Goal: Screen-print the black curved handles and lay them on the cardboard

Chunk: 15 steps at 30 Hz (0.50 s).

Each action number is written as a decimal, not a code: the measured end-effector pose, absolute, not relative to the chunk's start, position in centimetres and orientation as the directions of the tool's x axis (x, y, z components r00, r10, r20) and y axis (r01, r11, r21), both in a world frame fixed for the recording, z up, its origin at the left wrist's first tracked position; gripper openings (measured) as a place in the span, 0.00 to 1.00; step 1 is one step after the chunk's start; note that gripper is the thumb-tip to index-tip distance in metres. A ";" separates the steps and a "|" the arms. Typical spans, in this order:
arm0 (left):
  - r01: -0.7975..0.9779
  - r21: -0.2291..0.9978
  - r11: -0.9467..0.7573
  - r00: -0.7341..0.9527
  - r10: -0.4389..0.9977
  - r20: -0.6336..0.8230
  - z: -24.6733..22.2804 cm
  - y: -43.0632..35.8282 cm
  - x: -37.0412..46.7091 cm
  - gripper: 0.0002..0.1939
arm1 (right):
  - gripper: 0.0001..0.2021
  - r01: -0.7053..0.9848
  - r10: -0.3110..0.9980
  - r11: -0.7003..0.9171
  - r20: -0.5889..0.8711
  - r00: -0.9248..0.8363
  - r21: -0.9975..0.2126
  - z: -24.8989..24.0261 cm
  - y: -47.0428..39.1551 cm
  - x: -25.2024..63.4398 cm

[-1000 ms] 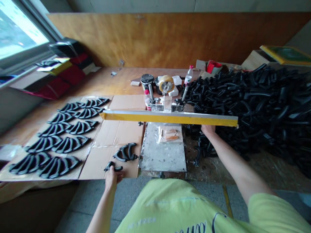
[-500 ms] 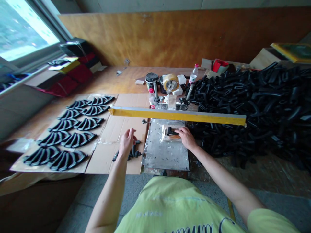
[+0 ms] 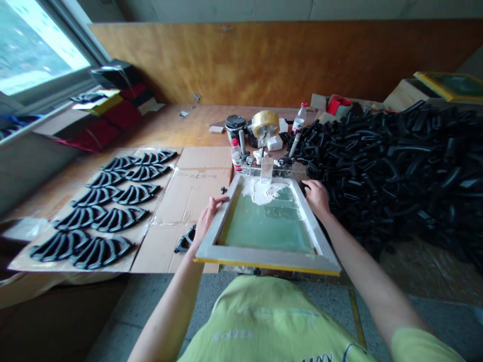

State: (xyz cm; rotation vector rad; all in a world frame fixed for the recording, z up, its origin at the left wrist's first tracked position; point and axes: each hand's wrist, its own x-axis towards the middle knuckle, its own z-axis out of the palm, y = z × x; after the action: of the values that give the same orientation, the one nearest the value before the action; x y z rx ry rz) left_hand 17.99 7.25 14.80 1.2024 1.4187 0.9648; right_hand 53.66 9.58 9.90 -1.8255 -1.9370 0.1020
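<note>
Head view: the screen frame (image 3: 264,255) was between the left hand (image 3: 205,219) and the right hand (image 3: 318,197), white paste (image 3: 262,192) at its far end. Left fingers were at its left edge; right fingers, bent, were beside its right edge, near heaped black parts (image 3: 381,171). Neither grip could be determined.

The left hand (image 3: 207,217) touches the left edge of the screen-printing frame (image 3: 264,257); the right hand (image 3: 317,197) is near its right edge, black handles (image 3: 392,166) heaped right of it.
</note>
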 end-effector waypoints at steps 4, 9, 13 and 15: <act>0.131 0.932 0.337 0.058 0.936 -0.346 9.8 5.4 17.2 0.37 | 0.25 0.929 0.893 0.237 0.440 -0.093 -0.285 13.0 14.0 49.6; 0.148 0.925 0.350 0.018 0.934 -0.356 5.3 5.3 17.5 0.37 | 0.09 0.932 0.934 0.323 0.213 -0.286 -0.166 12.4 15.5 44.2; 0.151 0.925 0.347 0.042 0.933 -0.357 4.2 5.5 17.2 0.34 | 0.09 0.904 0.917 0.397 0.108 -0.383 -0.160 10.6 12.0 44.1; 0.152 0.927 0.342 0.056 0.934 -0.354 4.0 5.5 17.1 0.34 | 0.10 0.815 0.833 0.553 0.107 -0.543 -0.170 10.7 10.3 44.7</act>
State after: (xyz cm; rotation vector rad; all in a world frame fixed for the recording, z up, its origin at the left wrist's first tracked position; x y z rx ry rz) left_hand 17.08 5.52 4.02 1.0759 1.3966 0.8140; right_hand 44.70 10.27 10.67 -1.3992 -2.6107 0.1494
